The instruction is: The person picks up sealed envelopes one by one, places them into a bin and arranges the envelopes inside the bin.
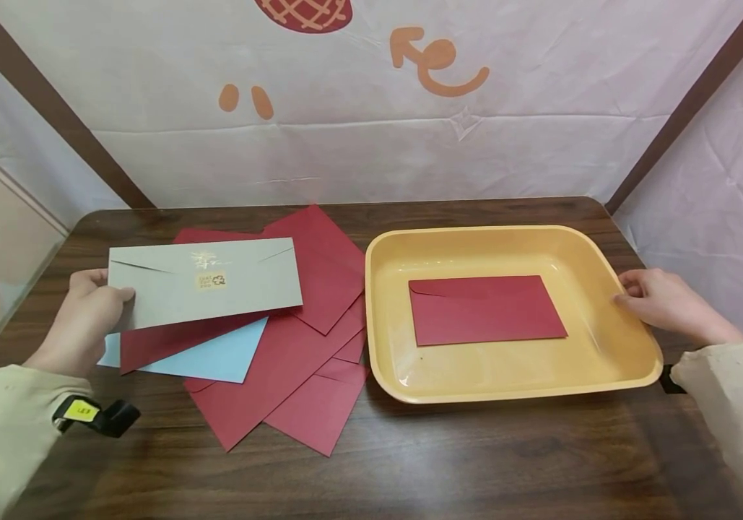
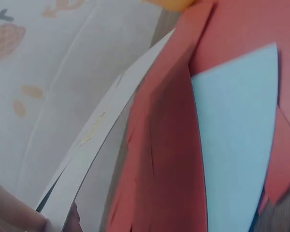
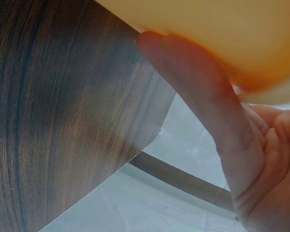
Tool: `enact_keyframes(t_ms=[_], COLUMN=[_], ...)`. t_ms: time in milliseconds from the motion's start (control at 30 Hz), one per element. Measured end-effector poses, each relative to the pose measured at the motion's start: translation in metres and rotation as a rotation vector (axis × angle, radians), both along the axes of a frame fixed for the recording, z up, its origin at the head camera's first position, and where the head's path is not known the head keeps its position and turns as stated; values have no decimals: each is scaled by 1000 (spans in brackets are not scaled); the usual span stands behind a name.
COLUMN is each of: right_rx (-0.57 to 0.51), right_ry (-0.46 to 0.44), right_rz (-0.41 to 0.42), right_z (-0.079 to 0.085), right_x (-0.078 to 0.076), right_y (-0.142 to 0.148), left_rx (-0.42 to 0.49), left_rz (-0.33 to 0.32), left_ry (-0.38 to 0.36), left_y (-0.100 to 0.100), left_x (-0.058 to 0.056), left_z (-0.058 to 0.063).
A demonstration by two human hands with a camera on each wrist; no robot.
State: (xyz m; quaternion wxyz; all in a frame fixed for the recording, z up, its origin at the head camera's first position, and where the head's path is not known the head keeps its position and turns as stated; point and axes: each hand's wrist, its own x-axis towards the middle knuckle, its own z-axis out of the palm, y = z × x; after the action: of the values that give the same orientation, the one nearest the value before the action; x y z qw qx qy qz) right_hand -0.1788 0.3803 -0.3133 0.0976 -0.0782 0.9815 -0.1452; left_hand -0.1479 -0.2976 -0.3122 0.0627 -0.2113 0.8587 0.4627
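Note:
My left hand (image 1: 85,318) pinches the left end of a pale grey envelope (image 1: 248,289), thumb on the front face. The envelope has gold lettering and a small cream sticker, and is held tilted over the pile; the left wrist view shows it nearly edge-on. Under it lie several red envelopes (image 1: 319,282) and a light blue envelope (image 1: 215,357), partly covered. At the right, my right hand (image 1: 663,300) grips the right rim of a yellow tray (image 1: 488,375). Inside the tray, a single red envelope (image 1: 488,310) lies flat.
Everything rests on a dark wood-grain table (image 1: 410,462) with rounded back corners. A pale printed cloth (image 1: 371,159) hangs behind its back edge. The tray's left side stands right against the red pile.

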Motion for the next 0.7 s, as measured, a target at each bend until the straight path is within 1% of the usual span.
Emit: enact_keyframes(t_ms=[100, 167, 233, 333, 367, 533, 700], right_rx=[2, 1, 2, 4, 3, 6, 9], right_ry=[1, 2, 2, 6, 7, 10, 14], right_rz=[1, 3, 4, 7, 7, 4, 4], right_z=[0, 0, 0, -1, -1, -1, -1], right_x=[0, 0, 0, 1, 1, 1, 0], right_y=[0, 1, 1, 1, 1, 1, 1], left_rx=[40, 87, 135, 178, 184, 172, 166], left_rz=[-1, -2, -16, -42, -57, -82, -113], left_ry=[3, 6, 2, -9, -8, 26, 44], left_y=[7, 12, 17, 26, 28, 44, 56], left_x=[-1, -1, -1, -1, -1, -2, -6], left_z=[4, 7, 9, 12, 13, 15, 15])
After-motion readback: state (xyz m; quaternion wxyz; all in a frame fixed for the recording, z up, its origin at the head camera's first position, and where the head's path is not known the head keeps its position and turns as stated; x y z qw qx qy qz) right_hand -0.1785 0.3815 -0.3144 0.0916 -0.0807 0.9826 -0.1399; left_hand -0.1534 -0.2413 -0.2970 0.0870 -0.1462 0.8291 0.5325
